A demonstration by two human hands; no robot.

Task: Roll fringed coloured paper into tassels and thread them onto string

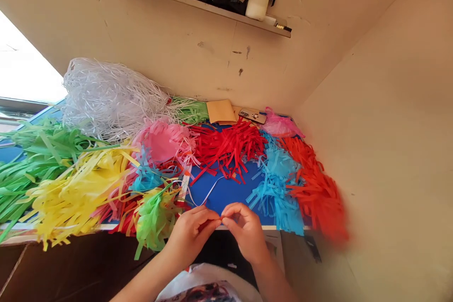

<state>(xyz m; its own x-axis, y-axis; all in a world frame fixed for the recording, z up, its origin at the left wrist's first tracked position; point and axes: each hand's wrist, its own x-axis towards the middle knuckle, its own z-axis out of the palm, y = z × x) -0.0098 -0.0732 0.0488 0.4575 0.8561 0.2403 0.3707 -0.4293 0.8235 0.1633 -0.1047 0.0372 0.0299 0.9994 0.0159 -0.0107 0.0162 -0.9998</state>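
Observation:
My left hand (198, 226) and my right hand (244, 226) meet at the table's front edge, fingertips pinched together. Whatever lies between the fingertips is too small to make out. Just beyond them a thin white string (214, 189) curves over the blue tabletop (231, 193). Beside my left hand hangs a green and yellow fringed paper bunch (155, 217), partly over the edge. Red paper fringe (233, 144) lies farther back, and light blue fringe (281, 179) is to the right of my right hand.
Yellow fringe (81, 184), green fringe (31, 165), pink fringe (164, 141) and shredded white strips (109, 96) crowd the left. Orange-red fringe (318, 188) drapes at the right. A phone (253, 115), tan envelope (221, 112) and pink plastic bag (279, 124) sit by the wall, under a shelf (201, 4).

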